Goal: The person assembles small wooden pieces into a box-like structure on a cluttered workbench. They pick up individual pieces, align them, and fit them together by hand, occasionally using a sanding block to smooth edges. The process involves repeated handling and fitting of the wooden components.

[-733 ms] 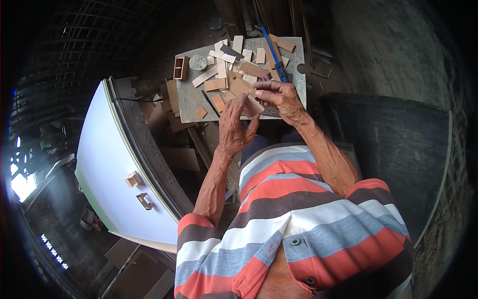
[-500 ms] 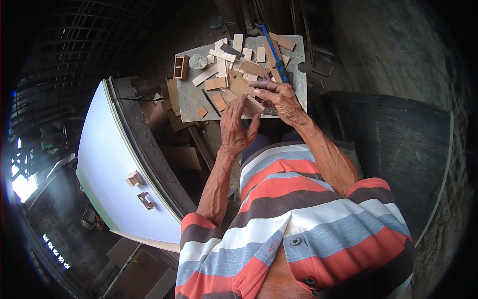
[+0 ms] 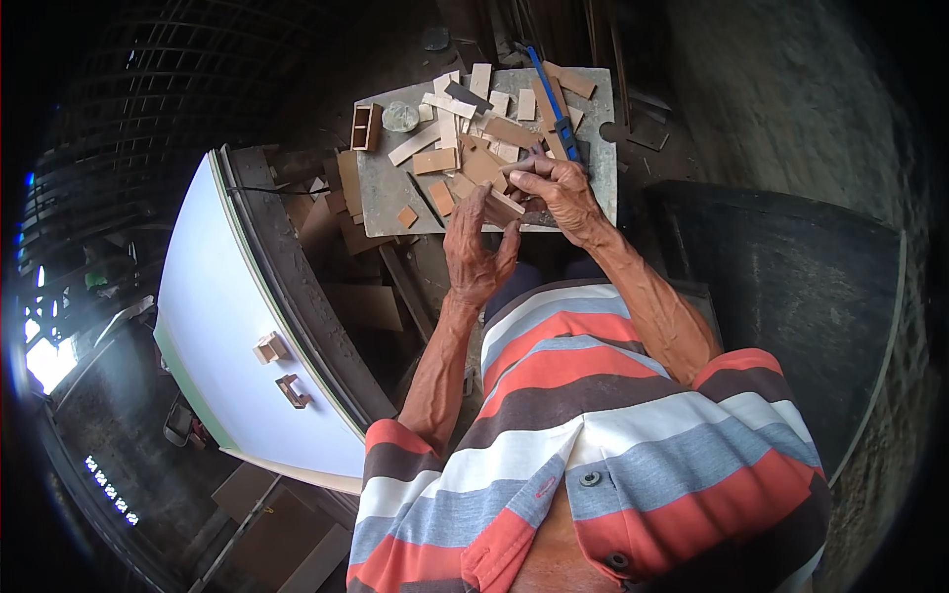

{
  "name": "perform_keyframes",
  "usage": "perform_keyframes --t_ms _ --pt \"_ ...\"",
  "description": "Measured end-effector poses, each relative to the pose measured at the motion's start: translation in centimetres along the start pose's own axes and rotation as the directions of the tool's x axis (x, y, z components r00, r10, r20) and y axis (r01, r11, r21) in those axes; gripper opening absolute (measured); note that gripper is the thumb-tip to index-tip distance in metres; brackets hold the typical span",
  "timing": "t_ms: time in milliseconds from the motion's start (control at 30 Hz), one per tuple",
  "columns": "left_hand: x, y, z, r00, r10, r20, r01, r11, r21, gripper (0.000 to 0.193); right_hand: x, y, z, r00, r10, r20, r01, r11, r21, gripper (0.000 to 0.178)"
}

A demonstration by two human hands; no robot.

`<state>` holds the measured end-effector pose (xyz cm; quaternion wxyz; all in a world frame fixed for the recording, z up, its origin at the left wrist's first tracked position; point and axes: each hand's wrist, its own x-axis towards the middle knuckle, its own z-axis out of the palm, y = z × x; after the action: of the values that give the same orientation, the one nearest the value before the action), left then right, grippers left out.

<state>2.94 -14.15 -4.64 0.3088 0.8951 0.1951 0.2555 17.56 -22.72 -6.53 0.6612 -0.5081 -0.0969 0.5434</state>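
Hands: 2, both over the near edge of the worktop (image 3: 380,194).
Left hand (image 3: 478,252): half open, thumb well apart from the fingers; fingertips at the far left end of the wooden block, thumb near its near right end. Firm grip or light touch: cannot tell.
Right hand (image 3: 560,198): thumb and index finger nearly together, directed left, just beyond the block; cannot tell whether a thin piece is pinched there.
Wooden block (image 3: 505,206): 1, between the hands, at the near side of the worktop. Long axis slants from far left to near right.
Loose wood pieces (image 3: 435,161): more than ten, light and tan, overlapping; exact count not possible.
Small square piece (image 3: 407,216): 1, near left.
Dark thin stick (image 3: 424,201): 1, just right of the square piece, long axis far left to near right.
Dark strip (image 3: 469,96): 1, far, among the pale pieces.
Divided box (image 3: 366,127): 1, far left, two openings visible.
Round container (image 3: 399,117): 1, just right of the box.
Blue bar tool (image 3: 554,104): 1, far right; markings too small to read.
White panel (image 3: 222,296): 1, left of the worktop, carrying 2 small wooden assemblies (image 3: 269,348).
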Motion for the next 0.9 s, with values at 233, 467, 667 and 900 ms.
perform_keyframes --t_ms 233,467,667,900 --pt "-0.5 -0.3 0.3 1.0 0.008 -0.026 -0.008 1.0 0.013 0.062 0.2 0.4 -0.1 1.0 0.006 0.029 -0.006 1.0 -0.003 0.024" --pt "-0.9 -0.1 0.5 0.999 -0.042 -0.031 0.042 0.999 -0.012 0.061 0.3 1.0 0.3 0.999 -0.032 -0.027 0.032 1.0 0.0 0.022" --pt "-1.3 -0.4 0.6 0.999 -0.033 -0.029 0.034 0.999 0.024 0.063 0.3 1.3 0.3 0.999 -0.027 -0.024 0.026 0.999 -0.045 0.023" --pt "-1.8 -0.7 0.8 0.999 -0.036 -0.038 0.037 0.999 0.037 0.063 0.4 1.3 0.4 1.0 0.008 -0.017 -0.009 0.999 -0.049 0.024"
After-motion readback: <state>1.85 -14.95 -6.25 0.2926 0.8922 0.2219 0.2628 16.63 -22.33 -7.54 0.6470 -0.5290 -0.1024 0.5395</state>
